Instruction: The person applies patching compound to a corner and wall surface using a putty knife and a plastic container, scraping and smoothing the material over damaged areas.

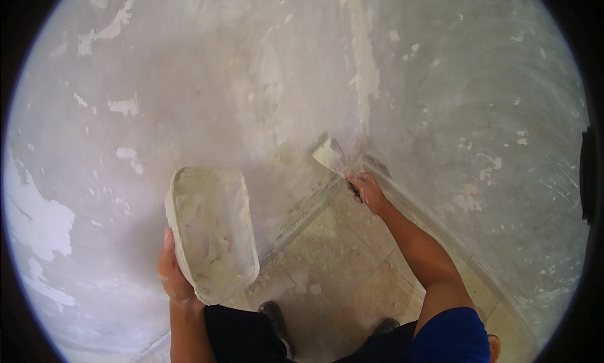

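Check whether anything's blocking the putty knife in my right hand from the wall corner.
Nothing visible stands between the putty knife in your right hand and the wall corner. The tub in your left hand is off to the left, clear of that gap.

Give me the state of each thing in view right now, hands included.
Left hand: holding the tub at its side, most fingers hidden
Tub: open, smeared with pale paste
Right hand: closed around the scraper's handle
Scraper: blade coated with pale paste
Left wall: blotched with pale patches
Right wall: grey, pale patches
Tiled floor: spotted, smudged
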Demonstrator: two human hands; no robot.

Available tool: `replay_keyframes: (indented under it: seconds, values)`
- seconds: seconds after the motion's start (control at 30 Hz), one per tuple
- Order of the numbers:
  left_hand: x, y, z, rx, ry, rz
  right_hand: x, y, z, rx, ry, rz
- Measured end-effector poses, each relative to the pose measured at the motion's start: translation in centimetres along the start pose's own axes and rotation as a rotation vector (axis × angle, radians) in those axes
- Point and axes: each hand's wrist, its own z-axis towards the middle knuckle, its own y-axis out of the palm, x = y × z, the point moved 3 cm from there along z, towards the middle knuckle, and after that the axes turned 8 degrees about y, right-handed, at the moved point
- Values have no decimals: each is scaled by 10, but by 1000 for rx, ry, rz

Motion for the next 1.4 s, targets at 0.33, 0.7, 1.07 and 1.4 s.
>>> replay_keyframes:
  seconds: [0.33, 0.7, 1.07, 1.4]
  values:
    - [-10, 15, -2, -28, -57, -37, -53, 95, 13, -24, -144, -291]
    - [-3, 15, -16, 17, -46, 21, 66, -2, 4, 206, 101, -345]
    - [-19, 24, -3, -6, -65, -40, -10, 66, 16, -42, -327, -276]
    - [-27, 10, 9, -9, -97, -23, 62, 15, 64, 169, -280, -561]
